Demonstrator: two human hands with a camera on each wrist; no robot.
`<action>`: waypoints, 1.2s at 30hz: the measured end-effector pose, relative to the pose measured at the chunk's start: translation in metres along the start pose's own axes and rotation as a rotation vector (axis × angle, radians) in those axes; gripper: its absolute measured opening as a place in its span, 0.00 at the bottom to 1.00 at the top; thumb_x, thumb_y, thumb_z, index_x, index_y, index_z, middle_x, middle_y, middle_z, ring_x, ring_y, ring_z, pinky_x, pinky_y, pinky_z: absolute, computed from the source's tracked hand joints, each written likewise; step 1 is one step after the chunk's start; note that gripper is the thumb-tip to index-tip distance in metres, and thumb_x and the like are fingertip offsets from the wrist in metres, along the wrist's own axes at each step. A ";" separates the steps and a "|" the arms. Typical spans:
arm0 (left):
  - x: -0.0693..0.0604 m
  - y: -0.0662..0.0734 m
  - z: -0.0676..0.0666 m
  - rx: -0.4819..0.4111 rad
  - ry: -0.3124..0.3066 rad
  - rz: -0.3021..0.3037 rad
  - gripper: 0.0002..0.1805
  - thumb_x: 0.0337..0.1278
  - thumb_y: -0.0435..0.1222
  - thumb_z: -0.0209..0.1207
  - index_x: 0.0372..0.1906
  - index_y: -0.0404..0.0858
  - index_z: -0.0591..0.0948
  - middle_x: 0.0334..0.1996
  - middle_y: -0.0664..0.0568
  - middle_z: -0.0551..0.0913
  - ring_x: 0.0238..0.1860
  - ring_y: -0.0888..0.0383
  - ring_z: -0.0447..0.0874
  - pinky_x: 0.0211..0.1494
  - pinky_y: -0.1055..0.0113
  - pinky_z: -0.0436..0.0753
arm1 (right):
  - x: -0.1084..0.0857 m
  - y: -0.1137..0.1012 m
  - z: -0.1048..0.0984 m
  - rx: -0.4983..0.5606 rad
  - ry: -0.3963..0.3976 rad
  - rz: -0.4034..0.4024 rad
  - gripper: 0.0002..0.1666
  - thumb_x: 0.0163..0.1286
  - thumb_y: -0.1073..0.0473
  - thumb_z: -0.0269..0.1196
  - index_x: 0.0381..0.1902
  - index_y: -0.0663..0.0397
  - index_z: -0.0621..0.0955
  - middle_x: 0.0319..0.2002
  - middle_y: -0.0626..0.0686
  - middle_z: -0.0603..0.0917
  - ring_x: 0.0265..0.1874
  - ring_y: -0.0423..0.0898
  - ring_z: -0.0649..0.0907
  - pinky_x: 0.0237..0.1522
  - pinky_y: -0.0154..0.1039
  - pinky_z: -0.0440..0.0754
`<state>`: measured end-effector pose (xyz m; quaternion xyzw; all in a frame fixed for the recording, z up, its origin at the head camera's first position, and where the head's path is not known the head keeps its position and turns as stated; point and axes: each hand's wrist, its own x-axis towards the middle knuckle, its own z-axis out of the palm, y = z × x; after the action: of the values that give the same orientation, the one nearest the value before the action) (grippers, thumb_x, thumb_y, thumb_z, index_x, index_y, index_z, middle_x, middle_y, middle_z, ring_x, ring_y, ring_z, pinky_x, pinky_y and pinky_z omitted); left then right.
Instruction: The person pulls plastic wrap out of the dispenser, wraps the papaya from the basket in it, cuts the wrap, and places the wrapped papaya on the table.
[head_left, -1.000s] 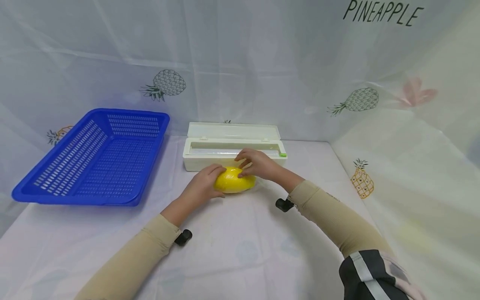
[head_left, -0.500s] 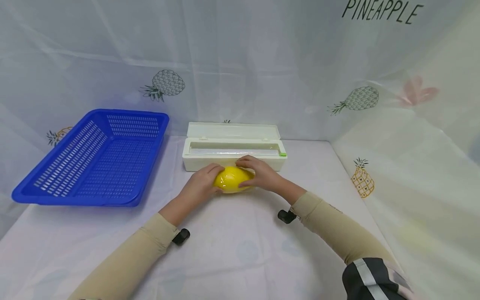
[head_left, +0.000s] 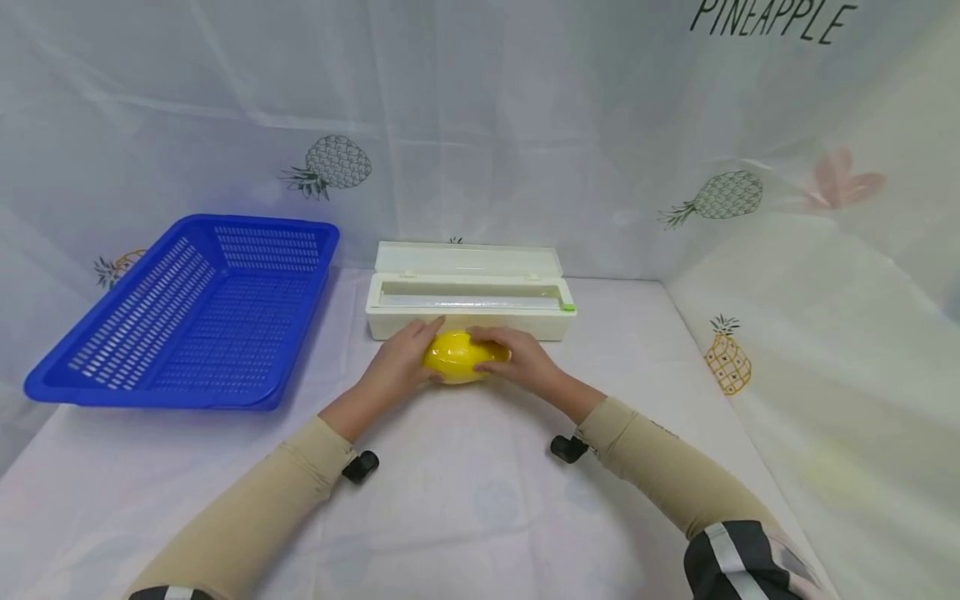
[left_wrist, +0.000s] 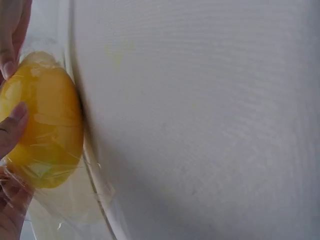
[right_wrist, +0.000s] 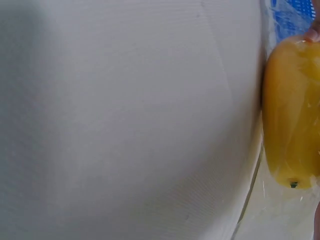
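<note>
A glossy yellow fruit, mango-like in shape [head_left: 459,357], lies on the cloth in front of the white cling film dispenser [head_left: 472,323]. Clear film [left_wrist: 65,210] wraps loosely about it in the left wrist view. My left hand [head_left: 397,360] holds its left end, thumb in front and one finger stretched up toward the dispenser. My right hand [head_left: 525,360] grips its right end between thumb and fingers. A small dark stem tip marks one end of the fruit [right_wrist: 292,115] in the right wrist view. The parts of the fruit under the fingers are hidden.
The dispenser's lid [head_left: 468,259] is raised, with a film roll [head_left: 472,302] inside and a green slider [head_left: 567,307] at the right. A blue perforated basket [head_left: 266,396] stands at the left. Pineapple-printed cloth [head_left: 487,167] hangs behind and at the right.
My right hand has come down from the top of the fruit to its right end, with its fingers closing around it. The fruit has shifted slightly left, and my left hand moved with it.
</note>
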<state>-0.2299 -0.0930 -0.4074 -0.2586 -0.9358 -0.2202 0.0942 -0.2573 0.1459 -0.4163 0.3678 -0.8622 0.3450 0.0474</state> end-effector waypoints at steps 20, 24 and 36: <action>-0.005 -0.005 -0.001 -0.069 0.084 0.217 0.28 0.43 0.33 0.73 0.56 0.36 0.83 0.43 0.45 0.77 0.43 0.49 0.78 0.49 0.59 0.80 | 0.017 0.003 -0.013 0.073 -0.205 0.035 0.44 0.58 0.60 0.73 0.71 0.50 0.68 0.71 0.48 0.64 0.70 0.48 0.62 0.70 0.49 0.60; -0.006 -0.005 0.001 -0.057 0.103 0.249 0.27 0.43 0.32 0.74 0.54 0.36 0.84 0.43 0.45 0.77 0.43 0.48 0.78 0.49 0.58 0.80 | 0.016 0.008 -0.013 0.138 -0.295 0.060 0.41 0.62 0.58 0.70 0.72 0.46 0.68 0.72 0.44 0.65 0.71 0.45 0.61 0.70 0.46 0.59; -0.005 -0.002 -0.014 -0.069 -0.023 0.279 0.27 0.43 0.45 0.75 0.51 0.37 0.86 0.41 0.50 0.78 0.41 0.54 0.77 0.49 0.63 0.79 | 0.005 0.009 -0.011 0.232 -0.292 0.012 0.34 0.61 0.61 0.70 0.66 0.46 0.75 0.71 0.39 0.65 0.70 0.39 0.63 0.67 0.40 0.65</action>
<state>-0.2260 -0.1031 -0.3974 -0.3918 -0.8837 -0.2339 0.1043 -0.2689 0.1539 -0.4115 0.4120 -0.8165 0.3852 -0.1230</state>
